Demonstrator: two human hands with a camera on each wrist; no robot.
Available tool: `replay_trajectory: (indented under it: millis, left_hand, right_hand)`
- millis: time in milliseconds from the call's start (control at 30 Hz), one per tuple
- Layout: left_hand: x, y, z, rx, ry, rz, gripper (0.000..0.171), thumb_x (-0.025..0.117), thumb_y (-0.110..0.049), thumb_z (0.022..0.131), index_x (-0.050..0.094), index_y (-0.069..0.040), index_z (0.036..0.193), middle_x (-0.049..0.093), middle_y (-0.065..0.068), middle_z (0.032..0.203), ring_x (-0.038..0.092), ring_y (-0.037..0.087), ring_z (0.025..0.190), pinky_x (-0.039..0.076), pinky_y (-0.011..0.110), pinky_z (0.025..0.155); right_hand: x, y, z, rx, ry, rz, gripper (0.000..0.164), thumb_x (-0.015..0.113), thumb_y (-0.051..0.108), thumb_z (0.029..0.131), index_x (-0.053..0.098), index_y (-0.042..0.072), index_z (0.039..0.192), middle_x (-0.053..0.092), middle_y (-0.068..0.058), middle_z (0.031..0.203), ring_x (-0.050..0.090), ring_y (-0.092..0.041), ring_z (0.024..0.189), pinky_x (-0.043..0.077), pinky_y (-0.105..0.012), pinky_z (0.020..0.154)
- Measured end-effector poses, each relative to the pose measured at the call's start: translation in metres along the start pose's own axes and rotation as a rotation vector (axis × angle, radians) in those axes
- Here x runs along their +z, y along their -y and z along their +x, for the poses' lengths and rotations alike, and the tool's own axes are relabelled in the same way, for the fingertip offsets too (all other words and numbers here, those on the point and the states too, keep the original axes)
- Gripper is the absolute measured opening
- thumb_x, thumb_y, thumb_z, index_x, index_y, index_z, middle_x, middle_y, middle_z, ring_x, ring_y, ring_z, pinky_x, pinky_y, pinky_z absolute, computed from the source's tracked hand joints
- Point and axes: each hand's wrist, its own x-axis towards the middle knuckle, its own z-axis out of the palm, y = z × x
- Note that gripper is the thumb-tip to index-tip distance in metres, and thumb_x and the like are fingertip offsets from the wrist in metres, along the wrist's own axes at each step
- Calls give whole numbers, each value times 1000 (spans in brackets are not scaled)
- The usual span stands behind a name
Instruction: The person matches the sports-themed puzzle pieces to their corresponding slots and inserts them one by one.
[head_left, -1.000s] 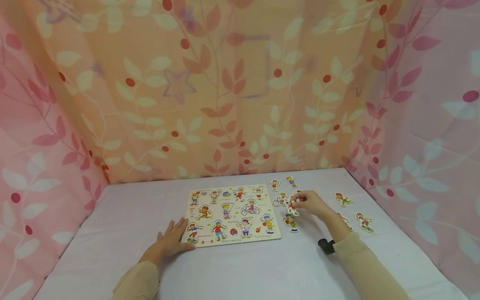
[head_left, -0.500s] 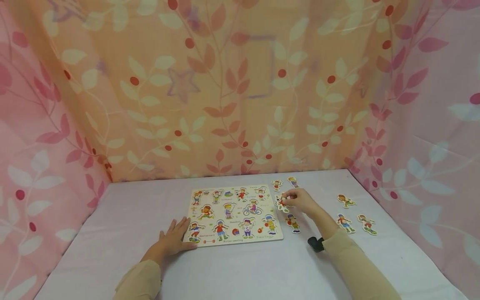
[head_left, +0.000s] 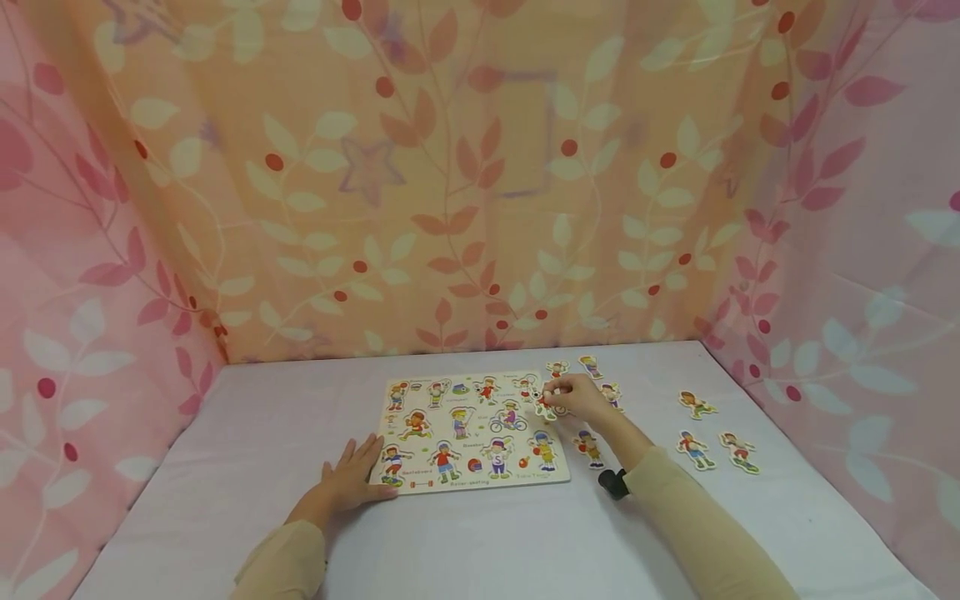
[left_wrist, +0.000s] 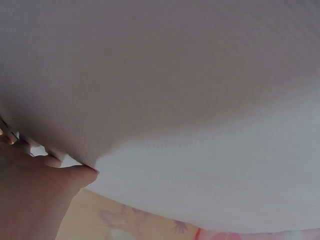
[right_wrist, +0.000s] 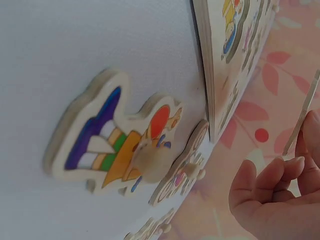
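Head view: right hand (head_left: 579,398) pinches soccer figure piece (head_left: 546,407) between thumb and fingers, over the upper right edge of puzzle board (head_left: 441,427); left hand (head_left: 348,477) lies at the board's left side, fingers straight, thumb at lower left corner; board flat on white-covered table (head_left: 450,550); tennis piece (head_left: 557,368) and baseball piece (head_left: 589,367) behind the right hand, bicycle piece (head_left: 611,395) partly covered by it; yellow-clothed figure piece (head_left: 587,448) just right of the board; running figure piece (head_left: 697,406), roller-skater piece (head_left: 696,450) and skateboard piece (head_left: 739,452) farther right; patterned curtain (head_left: 465,208) behind.

Left wrist view: hand at lower left, thumb stretched out, other fingers partly hidden, cannot tell their contact from here; mostly tabletop.

Right wrist view: fingers bent, pinching the soccer piece, seen edge-on, raised off the table; yellow-clothed piece up close, knob (right_wrist: 151,162) on top; bicycle piece beyond it; board edge at upper right.
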Motion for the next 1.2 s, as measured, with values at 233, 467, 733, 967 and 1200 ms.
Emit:
replay_trajectory:
  millis: [233, 467, 733, 967, 1200]
  left_hand:
    - [-1, -3, -2, -2, 4, -5, 104, 75, -49, 79, 22, 2, 152, 15, 24, 158, 1, 50, 143, -1, 75, 104]
    - [-1, -3, -2, -8, 5, -12, 103, 75, -49, 79, 23, 1, 152, 16, 24, 158, 1, 49, 143, -1, 74, 105]
    - [-1, -4, -2, -6, 5, -15, 102, 75, -48, 80, 23, 2, 152, 16, 24, 158, 1, 49, 143, -1, 75, 105]
    - [-3, -6, -4, -8, 2, -13, 102, 75, -47, 80, 23, 2, 152, 16, 24, 157, 2, 50, 143, -1, 75, 104]
    - [-4, -7, -5, -5, 1, -26, 102, 76, -46, 80, 23, 2, 152, 16, 24, 158, 1, 50, 143, -2, 74, 105]
  right_hand:
    - [9, 2, 10, -1, -4, 34, 13, 71, 3, 86, 69, -5, 97, 40, -3, 71, 40, -16, 69, 35, -25, 55]
    - [18, 8, 18, 21, 1, 20, 13, 71, 2, 86, 69, -5, 97, 43, -6, 80, 41, -19, 77, 35, -26, 59]
    - [30, 13, 29, 66, -15, -6, 9, 71, 3, 86, 70, -3, 93, 52, -10, 92, 45, -24, 88, 37, -29, 70]
    - [45, 13, 37, 190, 42, 184, 10, 68, 1, 89, 66, -3, 98, 62, -10, 93, 51, -16, 70, 42, -24, 56]
    - [56, 13, 44, 225, 52, 246, 12, 68, 1, 88, 65, -2, 99, 59, -6, 81, 43, -11, 53, 36, -22, 48]
